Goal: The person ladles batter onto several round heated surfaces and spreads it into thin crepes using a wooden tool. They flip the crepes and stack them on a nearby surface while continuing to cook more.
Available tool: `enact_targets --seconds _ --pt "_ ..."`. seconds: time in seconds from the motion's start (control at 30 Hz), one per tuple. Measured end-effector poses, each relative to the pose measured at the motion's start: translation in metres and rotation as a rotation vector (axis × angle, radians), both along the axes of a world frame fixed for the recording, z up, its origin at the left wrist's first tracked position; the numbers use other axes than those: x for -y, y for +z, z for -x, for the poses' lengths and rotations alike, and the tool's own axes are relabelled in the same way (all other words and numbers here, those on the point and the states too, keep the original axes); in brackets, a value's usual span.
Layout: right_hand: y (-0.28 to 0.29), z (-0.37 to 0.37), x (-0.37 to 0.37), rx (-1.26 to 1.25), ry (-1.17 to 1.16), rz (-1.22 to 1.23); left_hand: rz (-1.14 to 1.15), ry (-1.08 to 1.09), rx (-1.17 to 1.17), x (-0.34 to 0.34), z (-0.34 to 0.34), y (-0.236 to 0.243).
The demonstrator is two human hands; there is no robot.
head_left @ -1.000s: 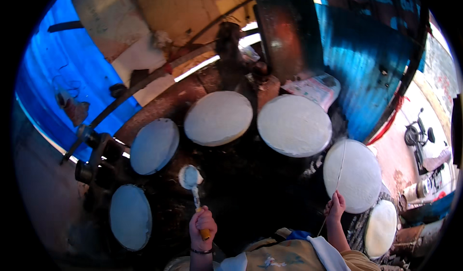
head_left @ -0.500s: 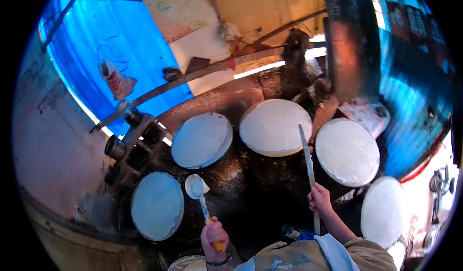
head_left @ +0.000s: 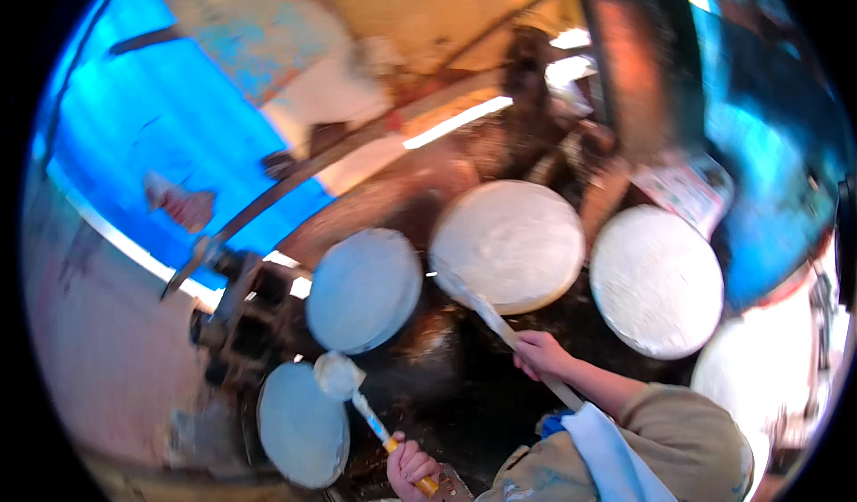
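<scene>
Five round white batter discs lie on the dark griddle [head_left: 446, 395]. Right hand [head_left: 538, 355] grips a long flat spatula [head_left: 482, 310], tip at the middle disc [head_left: 509, 245]; left hand [head_left: 412, 466] clutches a batter-coated ladle [head_left: 339, 375]. Lifting that disc's edge seems underway; sliding underneath needs care.

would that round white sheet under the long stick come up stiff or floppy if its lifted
Probably floppy: the white sheet looks thin and lies flat on its round plate. It may tear easily, being wide and apparently unsupported. The stick in the right hand touches its edge.
</scene>
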State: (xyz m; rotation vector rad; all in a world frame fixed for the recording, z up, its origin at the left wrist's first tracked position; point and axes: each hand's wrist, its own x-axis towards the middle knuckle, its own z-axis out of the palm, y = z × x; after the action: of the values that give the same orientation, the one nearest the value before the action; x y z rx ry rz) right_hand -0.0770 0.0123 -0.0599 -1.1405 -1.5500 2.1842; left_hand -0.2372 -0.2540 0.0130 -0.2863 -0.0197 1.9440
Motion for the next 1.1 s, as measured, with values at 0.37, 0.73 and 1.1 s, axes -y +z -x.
enact_targets --seconds 0.37,0.73,1.1 --pt "-0.023 -0.135 0.043 -0.005 -0.873 -0.084 0.235 -0.345 0.173 0.012 -0.019 -0.007" --pt "-0.035 -0.272 0.186 0.079 -1.367 0.009 0.038 -0.677 0.135 -0.014 -0.036 0.04" --pt "-0.012 -0.288 0.231 -0.014 -1.192 0.206 0.243 -0.868 -0.076 -0.034 -0.071 -0.009"
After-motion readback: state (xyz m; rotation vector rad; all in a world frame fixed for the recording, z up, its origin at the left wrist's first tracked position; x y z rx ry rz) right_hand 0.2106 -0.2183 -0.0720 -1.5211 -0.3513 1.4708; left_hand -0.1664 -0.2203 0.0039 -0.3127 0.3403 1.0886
